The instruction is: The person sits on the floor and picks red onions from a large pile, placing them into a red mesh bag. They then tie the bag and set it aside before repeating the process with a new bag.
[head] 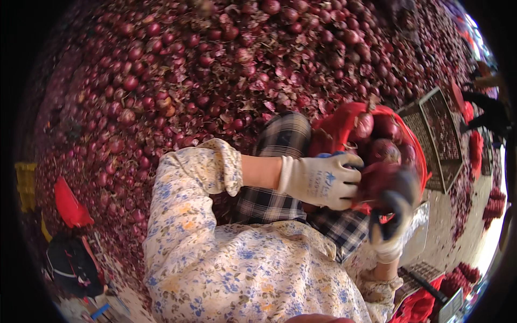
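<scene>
A red mesh bag (343, 117) full of large red onions (385, 127) stands open-mouthed by my knees, which are in plaid trousers. My left hand (323, 181), in a white knit glove with blue on the palm side, lies at the near rim of the bag; its fingertips are partly hidden against a dark red onion (373, 181). On the other side of this blurred onion is my right hand (394, 210), in a dark-coated glove with a white cuff, its fingers curled at the onion. Motion blur hides the exact grip.
A wide heap of loose red onions (133, 84) and dry skins spreads ahead and to the left. Plastic crates (442, 141) stand at the right, near another person's dark-gloved hand (486, 109). Filled red mesh bags (458, 278) lie lower right. A black bag (72, 264) lies lower left.
</scene>
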`<action>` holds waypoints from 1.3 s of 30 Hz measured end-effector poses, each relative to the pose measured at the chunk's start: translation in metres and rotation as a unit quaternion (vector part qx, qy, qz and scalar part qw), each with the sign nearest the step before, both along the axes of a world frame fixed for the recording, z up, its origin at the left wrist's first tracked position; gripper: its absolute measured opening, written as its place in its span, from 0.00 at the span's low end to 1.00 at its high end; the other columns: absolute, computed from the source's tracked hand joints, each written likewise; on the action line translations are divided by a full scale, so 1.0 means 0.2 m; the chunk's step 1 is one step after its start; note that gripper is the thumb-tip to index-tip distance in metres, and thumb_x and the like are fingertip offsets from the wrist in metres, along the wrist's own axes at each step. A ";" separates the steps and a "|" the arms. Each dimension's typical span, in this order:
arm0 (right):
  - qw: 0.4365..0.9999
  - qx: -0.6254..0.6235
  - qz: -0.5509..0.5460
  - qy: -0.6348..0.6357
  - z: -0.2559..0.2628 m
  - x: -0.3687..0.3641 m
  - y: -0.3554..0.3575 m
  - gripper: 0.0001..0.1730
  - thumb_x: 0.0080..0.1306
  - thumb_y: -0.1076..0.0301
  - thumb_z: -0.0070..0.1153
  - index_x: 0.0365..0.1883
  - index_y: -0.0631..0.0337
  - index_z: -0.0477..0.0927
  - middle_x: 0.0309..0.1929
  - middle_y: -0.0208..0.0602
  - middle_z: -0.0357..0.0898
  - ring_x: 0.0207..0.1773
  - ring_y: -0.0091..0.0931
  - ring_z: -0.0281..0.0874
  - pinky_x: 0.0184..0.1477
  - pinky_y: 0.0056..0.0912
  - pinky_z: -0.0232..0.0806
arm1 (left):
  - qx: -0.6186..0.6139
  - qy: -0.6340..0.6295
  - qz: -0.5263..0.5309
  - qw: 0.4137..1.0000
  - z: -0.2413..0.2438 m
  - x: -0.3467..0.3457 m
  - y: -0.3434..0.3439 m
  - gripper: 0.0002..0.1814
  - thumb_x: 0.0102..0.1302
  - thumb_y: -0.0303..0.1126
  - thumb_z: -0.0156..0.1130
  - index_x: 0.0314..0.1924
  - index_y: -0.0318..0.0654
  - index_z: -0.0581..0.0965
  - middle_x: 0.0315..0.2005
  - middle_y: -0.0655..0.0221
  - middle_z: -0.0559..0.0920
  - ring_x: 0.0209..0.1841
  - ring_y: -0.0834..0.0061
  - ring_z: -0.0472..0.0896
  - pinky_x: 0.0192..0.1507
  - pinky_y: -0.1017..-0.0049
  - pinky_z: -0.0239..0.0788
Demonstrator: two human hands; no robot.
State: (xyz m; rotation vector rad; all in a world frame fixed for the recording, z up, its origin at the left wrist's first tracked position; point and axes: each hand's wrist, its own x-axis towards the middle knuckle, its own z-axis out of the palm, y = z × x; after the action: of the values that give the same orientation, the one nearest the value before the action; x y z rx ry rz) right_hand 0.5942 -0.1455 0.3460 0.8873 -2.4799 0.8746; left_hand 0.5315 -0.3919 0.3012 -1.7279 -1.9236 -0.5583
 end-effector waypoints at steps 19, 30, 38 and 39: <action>0.970 0.013 -0.076 -0.230 -0.25 -0.04 -0.16 0.25 0.74 0.51 0.49 0.59 0.61 0.78 0.51 0.55 0.83 0.48 0.49 0.84 0.49 0.52 0.77 | -0.502 0.047 0.588 0.633 -2.03 -1.73 -1.36 0.16 0.65 0.36 0.61 0.51 0.48 0.85 0.56 0.66 0.81 0.61 0.60 0.76 0.54 0.59 0.72; 0.992 -0.026 -0.049 -0.115 -0.10 -0.11 -0.05 0.21 0.63 0.61 0.61 0.52 0.62 0.82 0.52 0.53 0.83 0.51 0.48 0.84 0.53 0.53 0.75 | 0.240 -0.668 0.264 0.653 -1.06 -1.21 -1.03 0.23 0.69 0.31 0.68 0.63 0.42 0.78 0.60 0.68 0.80 0.62 0.74 0.77 0.68 0.69 0.70; 0.903 -0.357 -0.204 -0.124 0.09 -0.36 0.00 0.46 0.65 0.67 0.70 0.78 0.63 0.61 0.73 0.42 0.67 0.72 0.30 0.68 0.74 0.37 0.61 | 0.075 -0.305 -0.060 0.947 0.23 -0.80 0.36 0.26 0.83 0.50 0.47 0.65 0.40 0.77 0.58 0.59 0.83 0.61 0.63 0.81 0.65 0.66 0.70; 0.913 -0.320 -0.214 -0.135 0.12 -0.36 0.06 0.43 0.66 0.74 0.66 0.78 0.62 0.61 0.71 0.43 0.69 0.69 0.29 0.71 0.70 0.34 0.65 | 0.083 -0.325 -0.079 0.939 0.16 -0.88 0.44 0.26 0.80 0.51 0.50 0.65 0.40 0.77 0.59 0.56 0.82 0.61 0.56 0.80 0.64 0.64 0.71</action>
State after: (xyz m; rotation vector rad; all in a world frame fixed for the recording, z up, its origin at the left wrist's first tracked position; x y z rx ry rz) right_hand 0.5217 -0.1336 0.3698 -0.0021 -2.2047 1.5736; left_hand 0.3553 -0.3048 0.3324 -1.7277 -2.0706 -1.4579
